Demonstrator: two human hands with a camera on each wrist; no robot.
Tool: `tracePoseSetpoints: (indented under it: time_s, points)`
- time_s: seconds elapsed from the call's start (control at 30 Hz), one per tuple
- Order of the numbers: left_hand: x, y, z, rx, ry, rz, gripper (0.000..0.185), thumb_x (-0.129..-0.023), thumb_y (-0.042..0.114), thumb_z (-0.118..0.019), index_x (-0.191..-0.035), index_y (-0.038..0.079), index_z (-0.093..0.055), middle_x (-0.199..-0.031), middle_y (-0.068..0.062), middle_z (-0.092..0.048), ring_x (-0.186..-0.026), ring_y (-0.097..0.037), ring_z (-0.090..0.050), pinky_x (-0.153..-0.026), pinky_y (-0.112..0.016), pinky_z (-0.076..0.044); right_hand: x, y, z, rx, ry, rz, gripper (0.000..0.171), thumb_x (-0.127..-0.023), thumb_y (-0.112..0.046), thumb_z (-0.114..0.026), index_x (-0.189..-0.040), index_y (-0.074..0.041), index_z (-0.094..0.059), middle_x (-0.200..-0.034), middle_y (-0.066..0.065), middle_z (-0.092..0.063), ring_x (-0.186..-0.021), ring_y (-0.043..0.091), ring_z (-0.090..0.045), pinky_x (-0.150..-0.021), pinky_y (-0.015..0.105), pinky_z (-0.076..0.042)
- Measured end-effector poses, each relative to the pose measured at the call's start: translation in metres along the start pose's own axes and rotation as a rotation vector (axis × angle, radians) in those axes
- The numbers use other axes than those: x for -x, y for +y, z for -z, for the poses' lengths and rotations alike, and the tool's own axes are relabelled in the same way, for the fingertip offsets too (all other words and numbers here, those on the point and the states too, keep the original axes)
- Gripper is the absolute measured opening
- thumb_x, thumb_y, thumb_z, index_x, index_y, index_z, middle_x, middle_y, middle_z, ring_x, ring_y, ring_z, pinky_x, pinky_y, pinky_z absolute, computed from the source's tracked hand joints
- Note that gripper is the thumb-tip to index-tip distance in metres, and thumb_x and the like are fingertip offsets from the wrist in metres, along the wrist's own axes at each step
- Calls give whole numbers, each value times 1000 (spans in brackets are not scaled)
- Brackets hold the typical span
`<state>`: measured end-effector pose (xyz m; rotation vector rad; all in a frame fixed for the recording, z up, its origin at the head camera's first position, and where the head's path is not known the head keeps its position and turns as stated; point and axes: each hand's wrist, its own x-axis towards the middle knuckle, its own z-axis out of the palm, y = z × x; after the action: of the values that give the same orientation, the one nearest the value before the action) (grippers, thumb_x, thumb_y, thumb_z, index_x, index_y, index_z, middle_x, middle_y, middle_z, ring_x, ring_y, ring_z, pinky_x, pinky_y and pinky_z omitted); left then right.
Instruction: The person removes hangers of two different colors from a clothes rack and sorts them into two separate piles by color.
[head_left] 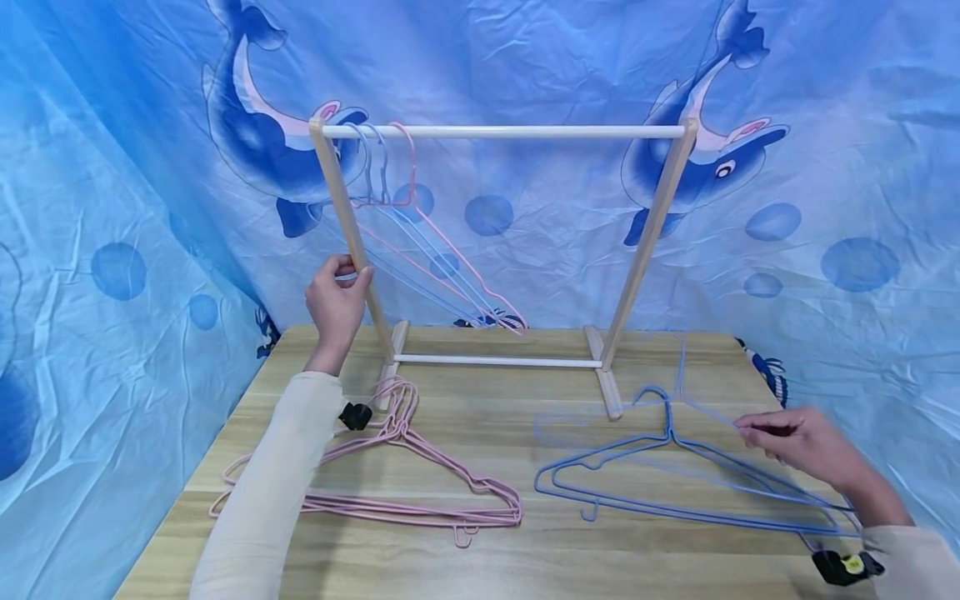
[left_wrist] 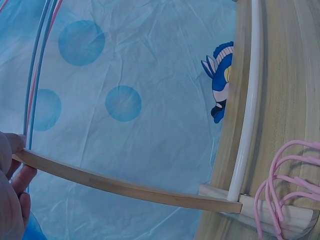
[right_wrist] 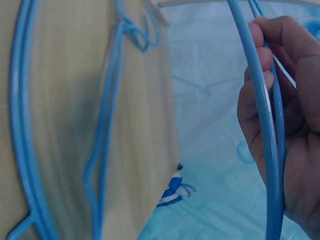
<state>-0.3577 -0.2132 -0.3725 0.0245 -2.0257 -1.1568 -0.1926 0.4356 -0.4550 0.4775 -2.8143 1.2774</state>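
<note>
My left hand (head_left: pixel 337 304) grips the left wooden post (left_wrist: pixel 125 186) of a small clothes rack, partway up. Two blue hangers (head_left: pixel 386 171) and a pink hanger (head_left: pixel 412 171) hang at the left end of the rack's white rail (head_left: pixel 525 132). At the right, my right hand (head_left: pixel 806 442) pinches a blue hanger (right_wrist: pixel 264 100) by one side, raised off the table; it looks blurred and see-through in the head view. Below it lie other blue hangers (head_left: pixel 667 412). On the table's left, several pink hangers (head_left: pixel 397 427) lie stacked, partly covered by my left sleeve.
The rack's feet (head_left: pixel 604 383) stand near the back of the wooden table (head_left: pixel 510 567), joined by a low white bar (head_left: pixel 498 361). A blue dolphin-print curtain (head_left: pixel 480 75) encloses the back and sides. Black devices (head_left: pixel 356 415) sit at both wrists.
</note>
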Motion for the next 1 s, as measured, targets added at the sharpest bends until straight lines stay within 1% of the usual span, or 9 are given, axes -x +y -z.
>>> tracePoseSetpoints:
  time_s: [0.1, 0.23, 0.37, 0.47, 0.6, 0.7, 0.87, 0.93, 1.0]
  points:
    - [0, 0, 1, -2, -2, -3, 27, -95, 23, -75, -113, 3, -72, -105, -16, -75, -92, -30, -76, -85, -45, -61, 3, 9, -1, -46, -68, 4, 21, -101, -4, -63, -114, 9, -72, -80, -4, -74, -51, 18, -54, -43, 33, -47]
    - [0, -1, 1, -4, 2, -3, 27, -95, 22, -75, -113, 3, -72, -105, -15, -75, -92, -29, -76, -84, -45, -61, 4, 19, -2, -106, -133, 31, 22, -101, 0, -59, -117, 12, -70, -86, -1, -77, -55, 20, -57, -45, 35, -48]
    - [0, -2, 2, 4, 4, -9, 25, -95, 20, -75, -113, 3, -72, -104, -15, -75, -91, -29, -76, -83, -45, -61, 4, 27, -4, -125, -164, 34, 22, -101, 0, -59, -117, 10, -71, -81, 4, -75, -55, 21, -58, -45, 36, -49]
    - [1, -2, 1, 6, -3, -11, 25, -95, 20, -75, -113, 3, -72, -104, -15, -75, -91, -29, -76, -83, -44, -62, 3, 32, -6, -121, -182, 33, 21, -101, 0, -60, -116, 7, -73, -78, 5, -73, -53, 20, -56, -45, 35, -50]
    - [1, -2, 0, 9, -6, -4, 26, -95, 22, -75, -113, 4, -72, -104, -14, -75, -92, -28, -76, -82, -43, -62, 2, 37, -7, -119, -210, 12, 20, -101, -1, -61, -114, 6, -74, -81, 6, -73, -55, 19, -58, -47, 35, -51]
    - [1, -2, 1, 14, -2, -2, 26, -95, 22, -75, -113, 4, -72, -104, -14, -75, -91, -27, -76, -82, -43, -62, 1, 40, -9, -114, -239, -30, 22, -102, -5, -60, -115, 8, -72, -80, 7, -72, -58, 20, -59, -50, 36, -53]
    - [0, -2, 2, 17, -3, -2, 25, -94, 22, -76, -112, 5, -72, -104, -13, -75, -90, -27, -76, -80, -43, -62, 0, 45, -14, -83, -263, -103, 26, -100, -11, -65, -117, 9, -71, -89, 3, -76, -69, 16, -65, -57, 32, -55]
    - [0, -3, 1, 14, -6, -1, 25, -94, 22, -76, -112, 5, -72, -104, -13, -75, -91, -26, -76, -81, -43, -62, 0, 47, -17, -64, -252, -99, 25, -99, -10, -67, -115, 9, -72, -90, 1, -77, -72, 15, -67, -60, 30, -56]
    - [-1, -3, 1, 15, -3, 1, 24, -94, 21, -76, -112, 5, -73, -104, -13, -75, -91, -27, -76, -81, -43, -62, -1, 51, -20, -39, -240, -72, 23, -97, -8, -69, -113, 8, -72, -89, 0, -77, -73, 13, -68, -60, 28, -56]
